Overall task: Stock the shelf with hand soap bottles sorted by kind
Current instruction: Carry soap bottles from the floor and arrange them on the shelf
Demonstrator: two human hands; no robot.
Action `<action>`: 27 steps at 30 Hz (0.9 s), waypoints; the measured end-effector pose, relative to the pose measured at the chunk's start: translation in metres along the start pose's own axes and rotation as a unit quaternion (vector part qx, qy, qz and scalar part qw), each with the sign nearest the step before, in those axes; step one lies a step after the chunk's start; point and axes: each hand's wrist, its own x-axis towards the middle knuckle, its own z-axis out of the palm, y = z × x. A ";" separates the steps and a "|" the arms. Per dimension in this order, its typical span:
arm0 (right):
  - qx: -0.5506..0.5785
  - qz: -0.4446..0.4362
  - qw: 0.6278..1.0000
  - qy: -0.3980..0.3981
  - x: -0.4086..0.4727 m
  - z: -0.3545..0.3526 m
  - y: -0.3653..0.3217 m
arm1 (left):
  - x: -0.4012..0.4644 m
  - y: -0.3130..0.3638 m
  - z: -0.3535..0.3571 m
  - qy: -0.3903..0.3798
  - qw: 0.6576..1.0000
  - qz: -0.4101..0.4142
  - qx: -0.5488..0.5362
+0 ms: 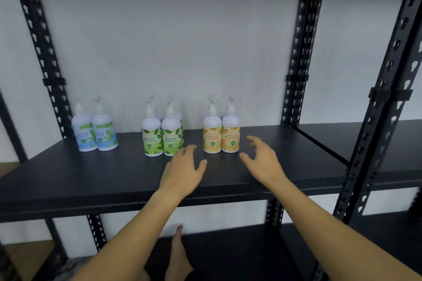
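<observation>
Three groups of pump bottles stand on the black shelf board (285, 157). Two blue-labelled bottles (94, 133) are at the left. Several green-labelled bottles (162, 137) stand in the middle. Several orange-labelled bottles (221, 136) stand to their right. My left hand (182, 167) hovers just in front of the green group, fingers relaxed, holding nothing. My right hand (260, 155) is spread open just right of the orange bottles, not touching them.
Black perforated uprights (296, 64) frame the bay, with a second bay (376, 143) to the right. A lower shelf board (228, 255) lies beneath. A bare foot (179, 255) shows below my arms. The wall behind is white.
</observation>
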 end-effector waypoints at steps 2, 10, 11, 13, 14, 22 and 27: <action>-0.026 -0.006 0.999 -0.017 -0.011 -0.001 -0.010 | -0.014 -0.002 -0.012 -0.001 0.999 0.009 0.034; -0.133 -0.125 0.976 -0.116 -0.067 0.033 -0.086 | -0.093 -0.044 -0.080 0.005 0.984 0.008 0.177; -0.133 -0.148 0.972 -0.126 -0.076 0.042 -0.098 | -0.106 -0.053 -0.091 0.011 0.981 0.001 0.192; -0.144 -0.194 0.961 -0.138 -0.097 0.063 -0.121 | -0.136 -0.071 -0.111 0.023 0.973 -0.013 0.228; -0.150 -0.217 0.955 -0.140 -0.108 0.074 -0.131 | -0.152 -0.081 -0.121 0.025 0.968 -0.023 0.248; -0.117 -0.324 0.914 -0.213 -0.213 0.168 -0.192 | -0.293 -0.141 -0.174 0.014 0.927 -0.120 0.354; -0.097 -0.368 0.871 -0.310 -0.300 0.224 -0.215 | -0.396 -0.178 -0.181 -0.017 0.907 -0.218 0.361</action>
